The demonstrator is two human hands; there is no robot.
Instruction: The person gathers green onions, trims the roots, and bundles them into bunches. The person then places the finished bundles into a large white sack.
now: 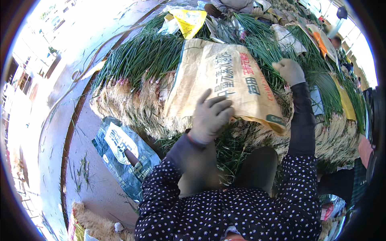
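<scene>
Before me lies a flattened woven plastic sack (pixel 205 66), tan with printed writing, spread over a pile of green onions. My left hand (pixel 212 119), in a pale work glove, is over the sack's near edge with its fingers apart; whether it touches the sack is unclear. My right hand (pixel 289 71), gloved too, is beyond the sack's right side, above onion leaves (pixel 262 39). Its fingers are curled, and I cannot tell whether they pinch any leaves. Left of the sack, green onions (pixel 141 51) lie with purplish bulbs and long pale roots (pixel 120 99) towards me.
A blue printed bag (pixel 126 159) lies on the concrete floor at left. A hose (pixel 63 96) curves along a groove there. Yellow plastic packaging (pixel 191 21) rests on the far onions. People sit at the top and right. Cut leaves (pixel 230 153) lie around my knees.
</scene>
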